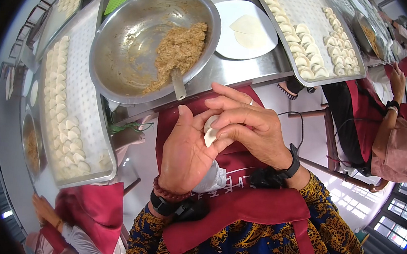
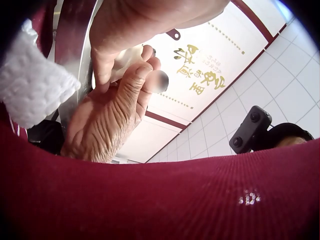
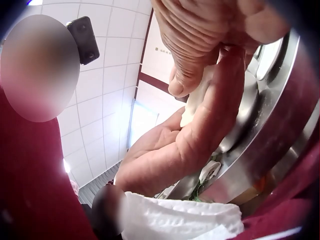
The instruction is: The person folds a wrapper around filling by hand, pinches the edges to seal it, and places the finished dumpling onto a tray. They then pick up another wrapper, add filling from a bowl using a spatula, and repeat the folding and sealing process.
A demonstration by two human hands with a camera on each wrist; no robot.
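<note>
A pale folded dumpling (image 1: pixel 209 136) lies between the two hands, above the lap. Palm up, the left hand (image 1: pixel 187 147) cradles it along the fingers, its thumb pointing away from them. From the other side the right hand (image 1: pixel 256 127) pinches the dough edge between thumb and forefinger. The right fingers hide part of the dumpling. In the left wrist view, whitish dough (image 2: pixel 127 60) shows behind the left thumb. A left finger curves up past the dumpling (image 3: pixel 197 100) in the right wrist view.
Beyond the hands stands a steel bowl (image 1: pixel 121 66) of minced filling (image 1: pixel 181 47), with a utensil handle (image 1: pixel 178 84) sticking out. Wrappers (image 1: pixel 247 31) lie on a white plate (image 1: pixel 225 46). Trays of dumplings (image 1: pixel 62 110) flank them. Other people sit at both sides.
</note>
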